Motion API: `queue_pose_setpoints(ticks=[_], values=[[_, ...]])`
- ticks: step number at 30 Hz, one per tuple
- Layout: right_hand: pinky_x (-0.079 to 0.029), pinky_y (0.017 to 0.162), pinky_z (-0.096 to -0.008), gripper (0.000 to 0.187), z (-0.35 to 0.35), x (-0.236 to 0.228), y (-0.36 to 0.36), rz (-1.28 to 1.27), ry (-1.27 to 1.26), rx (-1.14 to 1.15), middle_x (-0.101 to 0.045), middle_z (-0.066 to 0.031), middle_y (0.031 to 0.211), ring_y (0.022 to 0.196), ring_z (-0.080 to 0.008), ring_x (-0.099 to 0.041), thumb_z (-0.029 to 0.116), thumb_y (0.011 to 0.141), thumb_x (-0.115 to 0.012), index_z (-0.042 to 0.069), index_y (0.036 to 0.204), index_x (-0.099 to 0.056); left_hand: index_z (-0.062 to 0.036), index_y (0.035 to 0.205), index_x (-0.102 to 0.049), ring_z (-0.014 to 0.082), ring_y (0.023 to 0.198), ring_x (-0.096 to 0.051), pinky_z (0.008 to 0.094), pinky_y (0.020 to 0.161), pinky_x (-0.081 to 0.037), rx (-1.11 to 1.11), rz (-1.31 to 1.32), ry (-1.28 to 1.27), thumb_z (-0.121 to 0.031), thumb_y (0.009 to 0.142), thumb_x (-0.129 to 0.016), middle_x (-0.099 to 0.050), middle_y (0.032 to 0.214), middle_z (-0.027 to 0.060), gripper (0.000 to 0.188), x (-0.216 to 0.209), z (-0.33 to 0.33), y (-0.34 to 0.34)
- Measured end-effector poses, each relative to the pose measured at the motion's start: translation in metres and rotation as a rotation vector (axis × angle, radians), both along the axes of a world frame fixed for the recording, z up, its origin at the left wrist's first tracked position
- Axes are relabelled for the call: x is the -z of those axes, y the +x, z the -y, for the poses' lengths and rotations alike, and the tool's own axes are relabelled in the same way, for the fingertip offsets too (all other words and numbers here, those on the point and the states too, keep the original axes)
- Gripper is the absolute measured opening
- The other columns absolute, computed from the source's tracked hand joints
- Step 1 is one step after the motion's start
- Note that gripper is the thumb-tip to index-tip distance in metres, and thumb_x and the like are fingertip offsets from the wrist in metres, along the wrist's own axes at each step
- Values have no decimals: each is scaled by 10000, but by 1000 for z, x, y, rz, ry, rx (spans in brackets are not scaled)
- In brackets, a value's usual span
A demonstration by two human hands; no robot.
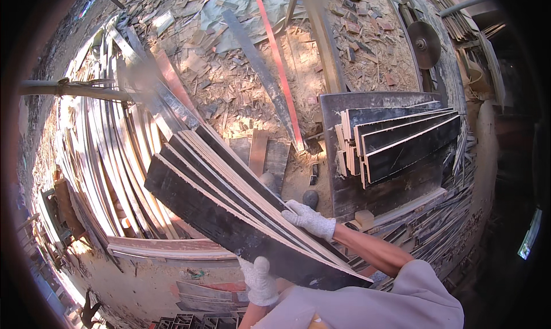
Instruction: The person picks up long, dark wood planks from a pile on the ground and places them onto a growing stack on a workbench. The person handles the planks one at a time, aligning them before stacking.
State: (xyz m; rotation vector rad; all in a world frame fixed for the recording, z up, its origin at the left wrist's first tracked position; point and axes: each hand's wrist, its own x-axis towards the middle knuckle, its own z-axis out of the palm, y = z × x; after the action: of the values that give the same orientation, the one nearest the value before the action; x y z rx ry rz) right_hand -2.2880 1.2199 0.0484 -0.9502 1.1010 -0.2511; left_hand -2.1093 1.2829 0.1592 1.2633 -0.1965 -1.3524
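A bundle of long black-faced plywood strips [212, 214] slants across the middle in front of me, its pale layered edges turned upward. My left hand [261, 280], in a white knit glove, grips the near side, thumb up and fingers partly hidden beneath the strips. On the far side, nearer the right end, my gloved right hand [310, 220] is closed over the bundle's edge. The left end of the bundle fans slightly apart and reaches toward a heap of long wood strips [115, 174].
To the right, shorter black plywood pieces [413, 145] lie stacked on a dark board [384, 197]. A round saw blade [423, 45] stands at the far right. Offcuts and sawdust litter the ground [229, 88], crossed by a red strip [275, 65]. A pole [74, 89] juts in from the left.
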Motion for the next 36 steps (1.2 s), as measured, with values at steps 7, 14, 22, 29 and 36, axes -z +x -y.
queue_pose_setpoints(ticks=[7,14,22,29,36], values=[[-520,883,-409,815,38,109,22,-94,166,243,-706,-174,1009,958,-241,-670,761,1045,-453,-16,1112,-690,13,1600,-379,233,1316,-559,353,1126,-471,206,256,62,-273,991,-814,-564,1485,128,802,105,93,4],[-557,874,-408,869,74,155,20,-448,98,349,-746,-199,1028,983,-277,-726,793,956,-596,-49,1150,-697,-15,1597,-438,242,1385,-533,358,1180,-410,456,209,-10,-301,1054,-713,-570,1521,122,673,200,154,35],[-496,1115,-447,926,160,160,15,-570,-292,436,-648,-238,1457,1335,-367,-637,690,950,-672,4,1547,-493,-86,1696,-314,262,1312,-608,396,1096,-505,601,449,297,-520,1066,-610,-526,1589,167,821,271,270,71],[-578,968,-397,513,2,101,-2,-455,-284,449,-766,-173,1245,1107,-266,-744,430,1028,-710,36,1353,-677,6,1551,-523,332,1410,-593,408,1167,-464,912,754,134,-458,1036,-661,-607,1523,234,707,281,147,27],[-596,942,-393,386,-160,6,-78,-336,-576,405,-782,-189,1172,1081,-287,-766,289,1024,-734,9,1288,-705,-46,1509,-559,375,1337,-598,465,1132,-471,869,1020,-19,-381,1014,-716,-619,1463,217,618,163,-41,-65]])
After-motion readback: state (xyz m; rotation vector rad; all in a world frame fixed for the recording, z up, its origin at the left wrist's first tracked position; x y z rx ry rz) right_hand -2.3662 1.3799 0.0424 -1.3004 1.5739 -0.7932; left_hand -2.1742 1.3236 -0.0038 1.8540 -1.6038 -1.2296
